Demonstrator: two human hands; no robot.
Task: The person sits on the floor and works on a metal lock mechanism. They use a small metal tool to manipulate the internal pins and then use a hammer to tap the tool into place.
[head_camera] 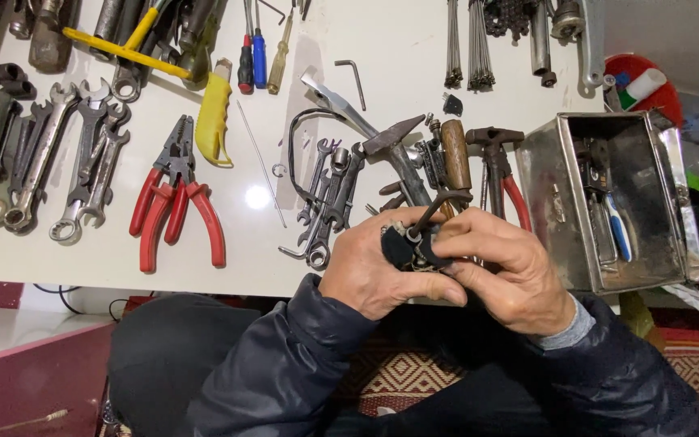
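Head view: both hands, left hand [378,271] and right hand [511,275], pinch a small dark metal part [411,243] between them at 6 o'clock off the table [414,48], close for fine fingerwork; hammer [394,142] at 12.

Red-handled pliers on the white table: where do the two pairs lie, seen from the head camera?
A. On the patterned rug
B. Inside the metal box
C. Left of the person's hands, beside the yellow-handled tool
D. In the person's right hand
C: the red-handled pliers lie on the white table left of both hands, just below-left of the yellow-handled tool.
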